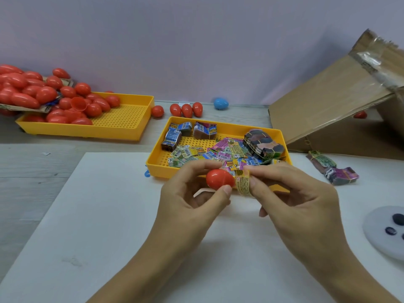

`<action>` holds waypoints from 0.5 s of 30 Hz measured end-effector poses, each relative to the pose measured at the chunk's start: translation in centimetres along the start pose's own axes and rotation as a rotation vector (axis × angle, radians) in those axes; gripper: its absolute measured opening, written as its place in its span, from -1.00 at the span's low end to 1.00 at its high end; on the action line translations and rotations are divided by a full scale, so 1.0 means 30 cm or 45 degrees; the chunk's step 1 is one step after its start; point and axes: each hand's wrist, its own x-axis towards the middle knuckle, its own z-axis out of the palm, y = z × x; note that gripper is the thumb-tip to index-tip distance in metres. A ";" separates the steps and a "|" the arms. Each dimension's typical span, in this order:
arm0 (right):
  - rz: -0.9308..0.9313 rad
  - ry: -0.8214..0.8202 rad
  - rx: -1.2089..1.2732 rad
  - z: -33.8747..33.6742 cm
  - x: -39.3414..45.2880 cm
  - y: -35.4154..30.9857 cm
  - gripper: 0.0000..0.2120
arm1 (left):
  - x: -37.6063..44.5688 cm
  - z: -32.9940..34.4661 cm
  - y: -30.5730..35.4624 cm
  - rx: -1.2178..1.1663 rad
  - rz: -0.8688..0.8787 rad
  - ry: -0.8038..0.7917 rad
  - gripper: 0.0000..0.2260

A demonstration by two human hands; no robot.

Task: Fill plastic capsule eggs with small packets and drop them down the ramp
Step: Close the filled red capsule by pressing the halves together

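My left hand [192, 200] pinches a red capsule egg half [219, 179] between thumb and fingers, above the white sheet. My right hand [293, 202] pinches a small yellow printed packet [243, 182] against the egg's open side. Just behind my hands stands a yellow tray [156, 162] with several loose colourful packets and banded bundles. A second yellow tray [122, 123] at the back left holds a heap of red eggs [43, 95]. The cardboard ramp [328, 101] slopes down from the upper right.
Three red eggs [185, 110] and a blue egg [220, 103] lie by the back wall. Another red egg [360, 115] shows under the ramp. Two packet bundles [334, 169] lie right of the packet tray. A white round object [384, 232] sits at the right edge.
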 end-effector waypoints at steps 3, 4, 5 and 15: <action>0.005 -0.050 -0.004 0.002 0.000 0.001 -0.86 | -0.001 -0.002 0.002 0.016 0.000 -0.044 -0.70; 0.021 -0.062 0.014 0.004 -0.001 0.001 -0.88 | -0.001 -0.002 0.001 0.021 -0.002 -0.053 -0.69; 0.031 -0.072 0.031 0.005 -0.002 0.001 -0.88 | -0.001 -0.002 0.002 0.023 -0.003 -0.061 -0.68; 0.109 0.004 0.136 0.006 0.003 0.011 -0.90 | -0.002 -0.005 0.006 0.027 0.015 -0.122 -0.68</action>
